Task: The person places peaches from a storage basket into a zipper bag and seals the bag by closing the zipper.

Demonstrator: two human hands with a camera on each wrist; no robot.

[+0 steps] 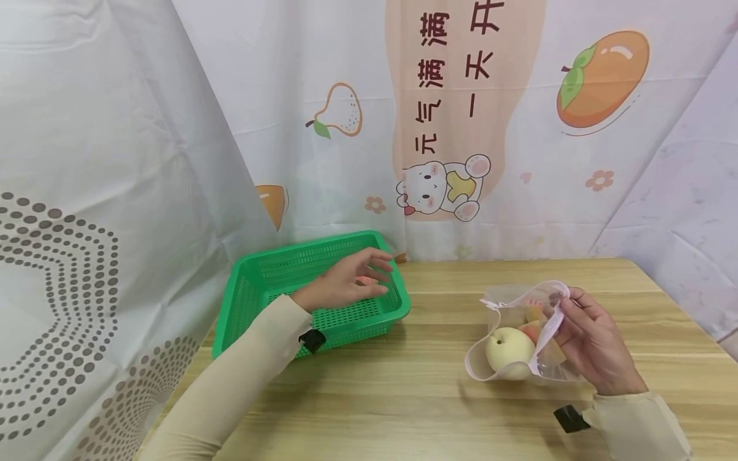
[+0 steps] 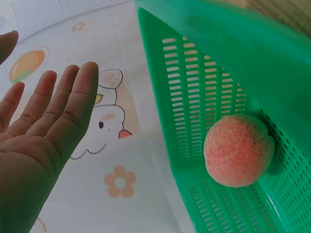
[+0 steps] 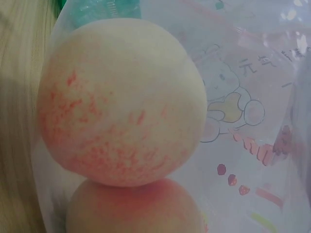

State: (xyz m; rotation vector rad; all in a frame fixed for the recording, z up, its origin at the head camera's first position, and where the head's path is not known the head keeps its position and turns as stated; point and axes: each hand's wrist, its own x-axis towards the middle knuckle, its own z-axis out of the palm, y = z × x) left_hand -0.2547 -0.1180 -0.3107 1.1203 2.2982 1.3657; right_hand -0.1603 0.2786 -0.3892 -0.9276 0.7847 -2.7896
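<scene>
In the head view my left hand point(image 1: 352, 278) hovers over the green plastic basket point(image 1: 398, 298), fingers spread and loosely bent, holding nothing. A pink peach point(image 2: 238, 150) lies in the basket in the left wrist view; the hand is apart from it. My right hand point(image 1: 596, 342) pinches the pale pink zip edge of a clear plastic bag point(image 1: 478, 365) at its upper right, and the bag's mouth gapes. Inside sit a pale yellow round fruit point(image 1: 510, 349) and a reddish peach point(image 1: 532, 330). The right wrist view shows a pale fruit with red specks point(image 3: 121, 102) against another below it.
The basket stands at the back left of the wooden table point(image 1: 403, 403), close to the printed curtain point(image 1: 357, 173). The bag rests on the table's right half. White cloth point(image 1: 115, 128) hangs along the left side.
</scene>
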